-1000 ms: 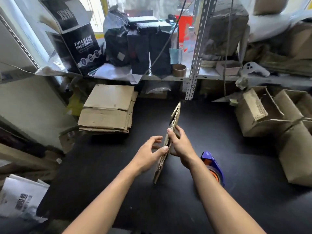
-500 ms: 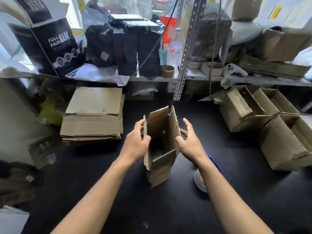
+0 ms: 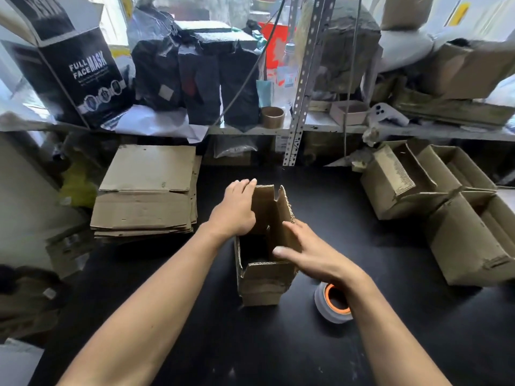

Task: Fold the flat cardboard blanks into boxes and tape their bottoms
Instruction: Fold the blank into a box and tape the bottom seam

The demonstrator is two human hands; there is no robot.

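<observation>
Your left hand [image 3: 235, 210] lies with straight fingers against the far left flap of the opened cardboard box [image 3: 264, 257], which stands upright on the black table [image 3: 376, 344] in front of you, its flaps raised. Your right hand [image 3: 312, 253] rests on the box's right wall, fingers extended, thumb tip at the inner edge; neither hand is curled round anything. A tape roll [image 3: 333, 303] with an orange core lies just beside the box, partly under your right wrist. The stack of flat cardboard blanks [image 3: 147, 193] sits at the table's far left. Finished open boxes [image 3: 446, 207] cluster at the right.
</observation>
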